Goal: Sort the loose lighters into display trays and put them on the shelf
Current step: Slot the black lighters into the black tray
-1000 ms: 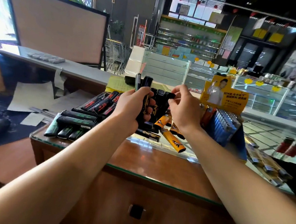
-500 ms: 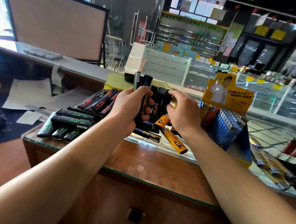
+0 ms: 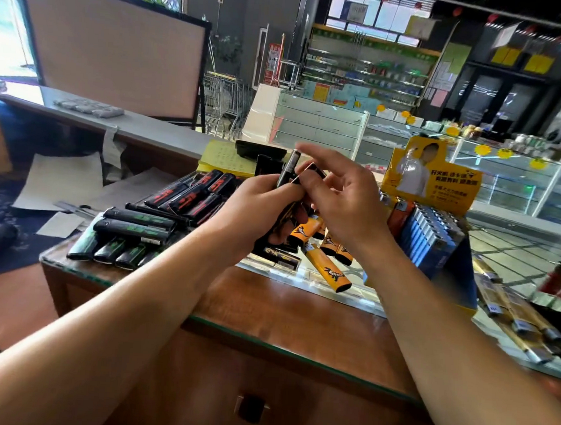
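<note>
Head view: we stand at the glass counter point(image 3: 265, 314), mid-sort.
Left hand point(image 3: 256, 210): we grip a bunch of black lighters point(image 3: 287, 169).
Right hand point(image 3: 343, 200): we pinch one lighter point(image 3: 313, 171) at the bunch's top, other fingers spread.
Done: blue lighters point(image 3: 427, 232) fill the display tray point(image 3: 460, 274) right of our grip.
Left: loose lighters point(image 3: 131, 231) left of and below the grip; nothing seen shelved yet.

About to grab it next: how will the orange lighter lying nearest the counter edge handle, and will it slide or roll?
The orange lighter looks rigid and probably light. It lies flat on glossy glass, so a push would likely slide it. Its flattish body seems unlikely to roll.
</note>
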{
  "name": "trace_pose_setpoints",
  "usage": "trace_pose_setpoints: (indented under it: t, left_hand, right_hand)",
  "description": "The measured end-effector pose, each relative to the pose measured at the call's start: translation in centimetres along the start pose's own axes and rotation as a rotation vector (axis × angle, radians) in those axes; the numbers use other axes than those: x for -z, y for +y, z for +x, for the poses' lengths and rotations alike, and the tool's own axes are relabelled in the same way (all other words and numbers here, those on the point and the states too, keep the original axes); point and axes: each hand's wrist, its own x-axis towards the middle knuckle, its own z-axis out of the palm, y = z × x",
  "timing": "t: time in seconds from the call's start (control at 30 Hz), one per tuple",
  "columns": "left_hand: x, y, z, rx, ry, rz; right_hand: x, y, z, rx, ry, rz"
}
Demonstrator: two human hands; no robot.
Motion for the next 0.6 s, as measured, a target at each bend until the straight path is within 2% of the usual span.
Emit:
trace_pose_setpoints:
  t: [0.07, 0.2, 0.37, 0.47, 0.6]
  left_hand:
    - [-0.1, 0.1, -0.2, -0.008, -0.016, -0.034]
    - [0.1, 0.3, -0.2, -0.023, 0.080, -0.215]
    - [0.6, 0.2, 0.1, -0.129, 0.192, -0.321]
    - [0.9, 0.1, 0.0, -0.165, 0.183, -0.269]
    - [0.9, -0.1, 0.0, -0.187, 0.210, -0.198]
  right_hand:
    - [0.3, 0.0, 0.1, -0.008, 0.035, 0.029]
    - [0.5, 0.2, -0.3, -0.095, 0.117, 0.111]
    - [0.4, 0.2, -0.5, -0.136, -0.030, 0.046]
    - [0.5, 0.0, -0.7, -0.124, -0.143, 0.053]
    - [0.4, -0.3, -0.7, -0.086, -0.157, 0.080]
